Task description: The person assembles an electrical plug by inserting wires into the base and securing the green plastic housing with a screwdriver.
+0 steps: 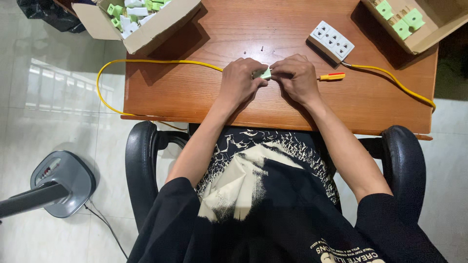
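My left hand [242, 80] and my right hand [298, 77] meet at the middle of the wooden table [195, 92], both closed around a small pale green and white plug part [265, 74]. Only a corner of the part shows between the fingers. A yellow cable [146, 62] runs from the left toward my left hand. A screwdriver with a red and yellow handle [332, 76] lies just right of my right hand.
A white multi-socket block [332, 41] lies at the back right, with a yellow cable [395, 83] trailing from it. Cardboard boxes of green and white parts stand at the back left [146, 24] and back right [414, 24]. Tiny screws [253, 49] lie beyond my hands. Black chair armrests [141, 160] flank me. A fan base [61, 182] stands on the floor.
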